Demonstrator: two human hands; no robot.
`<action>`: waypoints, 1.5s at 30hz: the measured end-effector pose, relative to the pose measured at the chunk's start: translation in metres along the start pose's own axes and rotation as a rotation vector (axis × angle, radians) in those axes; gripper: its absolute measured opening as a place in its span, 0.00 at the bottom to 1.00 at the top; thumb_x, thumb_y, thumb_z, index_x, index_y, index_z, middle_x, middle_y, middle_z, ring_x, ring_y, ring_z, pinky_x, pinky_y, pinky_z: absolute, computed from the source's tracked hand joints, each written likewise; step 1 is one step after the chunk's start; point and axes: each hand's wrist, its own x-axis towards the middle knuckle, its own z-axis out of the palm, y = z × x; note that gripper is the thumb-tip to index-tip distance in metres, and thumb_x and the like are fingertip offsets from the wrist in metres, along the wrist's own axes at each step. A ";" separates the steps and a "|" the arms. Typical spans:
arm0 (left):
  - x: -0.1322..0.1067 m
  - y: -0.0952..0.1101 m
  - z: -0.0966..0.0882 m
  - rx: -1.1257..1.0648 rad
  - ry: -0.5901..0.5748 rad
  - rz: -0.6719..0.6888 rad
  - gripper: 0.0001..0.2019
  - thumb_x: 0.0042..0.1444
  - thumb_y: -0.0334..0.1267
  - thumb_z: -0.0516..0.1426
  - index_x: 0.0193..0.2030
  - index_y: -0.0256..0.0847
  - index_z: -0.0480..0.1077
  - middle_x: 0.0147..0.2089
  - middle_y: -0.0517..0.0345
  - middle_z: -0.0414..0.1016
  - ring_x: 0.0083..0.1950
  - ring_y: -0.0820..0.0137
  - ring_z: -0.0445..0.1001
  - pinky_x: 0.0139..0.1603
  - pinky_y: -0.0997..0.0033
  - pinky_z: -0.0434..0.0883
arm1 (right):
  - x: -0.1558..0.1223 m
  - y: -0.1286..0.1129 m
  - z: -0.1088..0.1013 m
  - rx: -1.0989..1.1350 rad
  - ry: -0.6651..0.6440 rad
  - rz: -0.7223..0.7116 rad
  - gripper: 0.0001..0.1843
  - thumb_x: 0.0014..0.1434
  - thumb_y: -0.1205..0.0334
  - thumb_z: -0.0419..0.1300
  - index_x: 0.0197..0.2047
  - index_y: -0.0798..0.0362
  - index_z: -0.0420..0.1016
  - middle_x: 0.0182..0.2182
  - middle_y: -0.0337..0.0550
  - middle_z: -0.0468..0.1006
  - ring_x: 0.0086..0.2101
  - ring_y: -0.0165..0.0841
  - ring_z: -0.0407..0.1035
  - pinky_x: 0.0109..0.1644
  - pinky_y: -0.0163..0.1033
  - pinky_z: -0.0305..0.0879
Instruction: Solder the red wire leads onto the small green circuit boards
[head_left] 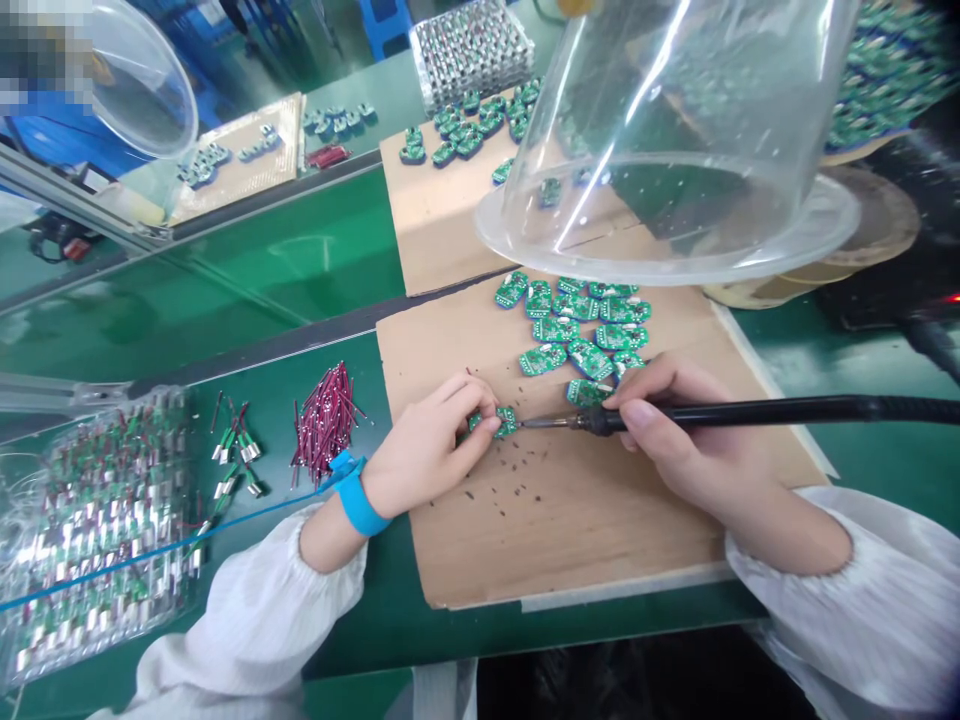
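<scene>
My left hand (442,440), with a blue wrist strap (362,497) behind it, pinches a small green circuit board (508,421) on the cardboard sheet (600,510). Its fingers cover part of that board. In my right hand (682,430) is a black soldering iron (750,411), held like a pen. The iron's metal tip points left and meets the board's right edge, as far as I can tell. Just beyond both hands lies a group of several similar green boards (589,357). Small dark specks are scattered on the cardboard around the held board.
A clear plastic funnel-shaped hood (667,230) hangs above the boards. To the left lie a pile of dark red wires (326,422), several small metal parts with green wires (238,448) and a filled clear tray (97,530). A second cardboard sheet (427,220) with boards stands behind.
</scene>
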 end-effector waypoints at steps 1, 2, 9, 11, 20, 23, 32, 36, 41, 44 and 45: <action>0.000 0.000 0.000 -0.001 0.001 0.003 0.03 0.70 0.35 0.53 0.43 0.41 0.66 0.50 0.58 0.71 0.35 0.74 0.67 0.38 0.69 0.66 | 0.000 0.000 0.000 -0.012 -0.001 -0.002 0.08 0.68 0.58 0.60 0.36 0.47 0.72 0.26 0.36 0.72 0.25 0.32 0.66 0.29 0.40 0.60; 0.000 0.000 0.000 -0.002 0.003 0.004 0.03 0.70 0.35 0.53 0.43 0.41 0.66 0.50 0.58 0.71 0.35 0.74 0.66 0.38 0.69 0.66 | 0.000 0.000 0.000 -0.020 0.000 -0.004 0.08 0.68 0.57 0.60 0.36 0.47 0.72 0.26 0.36 0.72 0.25 0.32 0.66 0.29 0.40 0.60; 0.003 0.002 0.001 0.009 0.017 -0.019 0.04 0.69 0.34 0.53 0.41 0.41 0.66 0.47 0.59 0.71 0.34 0.74 0.64 0.38 0.69 0.65 | 0.001 0.000 0.000 -0.051 0.016 0.004 0.09 0.69 0.54 0.60 0.36 0.45 0.72 0.25 0.37 0.73 0.25 0.33 0.67 0.29 0.42 0.61; 0.004 0.003 0.002 0.012 0.024 -0.022 0.04 0.69 0.34 0.54 0.41 0.41 0.66 0.46 0.59 0.71 0.35 0.74 0.64 0.38 0.69 0.65 | 0.001 0.000 0.000 -0.060 0.006 0.010 0.09 0.69 0.54 0.60 0.36 0.45 0.72 0.25 0.37 0.73 0.25 0.34 0.67 0.29 0.42 0.61; 0.003 0.005 0.006 0.010 0.078 -0.055 0.04 0.67 0.33 0.55 0.39 0.41 0.66 0.45 0.61 0.72 0.35 0.74 0.65 0.38 0.69 0.64 | 0.004 -0.001 0.000 -0.096 -0.026 -0.001 0.09 0.69 0.55 0.60 0.36 0.45 0.70 0.26 0.38 0.73 0.27 0.34 0.68 0.30 0.42 0.62; 0.003 0.006 0.006 0.002 0.080 -0.066 0.04 0.66 0.33 0.56 0.38 0.41 0.66 0.45 0.61 0.72 0.35 0.74 0.65 0.38 0.69 0.65 | 0.004 -0.001 0.000 -0.098 -0.035 -0.011 0.08 0.68 0.55 0.60 0.36 0.45 0.71 0.26 0.38 0.74 0.25 0.33 0.67 0.28 0.42 0.61; 0.004 0.002 0.007 -0.033 0.085 -0.067 0.05 0.66 0.34 0.57 0.37 0.41 0.66 0.46 0.60 0.73 0.34 0.74 0.65 0.37 0.70 0.66 | 0.001 -0.002 -0.001 -0.002 0.077 -0.008 0.09 0.69 0.56 0.60 0.35 0.48 0.72 0.24 0.36 0.71 0.23 0.30 0.65 0.26 0.39 0.60; 0.004 0.002 0.007 -0.037 0.090 -0.061 0.05 0.66 0.35 0.56 0.37 0.41 0.67 0.47 0.58 0.74 0.34 0.74 0.66 0.37 0.70 0.66 | 0.002 -0.002 -0.001 -0.003 0.066 -0.006 0.09 0.69 0.57 0.60 0.35 0.47 0.71 0.24 0.35 0.70 0.23 0.30 0.65 0.26 0.39 0.60; 0.003 0.001 0.008 -0.032 0.086 -0.045 0.04 0.66 0.34 0.55 0.38 0.40 0.67 0.46 0.57 0.74 0.33 0.74 0.64 0.35 0.70 0.66 | 0.003 -0.002 -0.002 -0.042 0.051 -0.040 0.09 0.69 0.57 0.60 0.35 0.46 0.72 0.25 0.37 0.72 0.24 0.32 0.66 0.27 0.41 0.60; 0.004 -0.001 0.005 -0.034 0.081 -0.030 0.04 0.66 0.32 0.55 0.38 0.41 0.66 0.46 0.56 0.74 0.33 0.73 0.64 0.35 0.71 0.66 | 0.002 -0.004 -0.003 -0.049 0.073 -0.024 0.10 0.68 0.56 0.60 0.34 0.46 0.71 0.24 0.37 0.71 0.23 0.33 0.65 0.26 0.41 0.60; 0.004 -0.002 0.003 -0.032 0.073 -0.024 0.04 0.66 0.32 0.55 0.38 0.41 0.66 0.47 0.56 0.74 0.33 0.73 0.65 0.35 0.71 0.67 | 0.002 -0.004 -0.003 -0.043 0.077 -0.020 0.10 0.68 0.55 0.61 0.34 0.46 0.71 0.24 0.36 0.71 0.23 0.33 0.65 0.25 0.41 0.60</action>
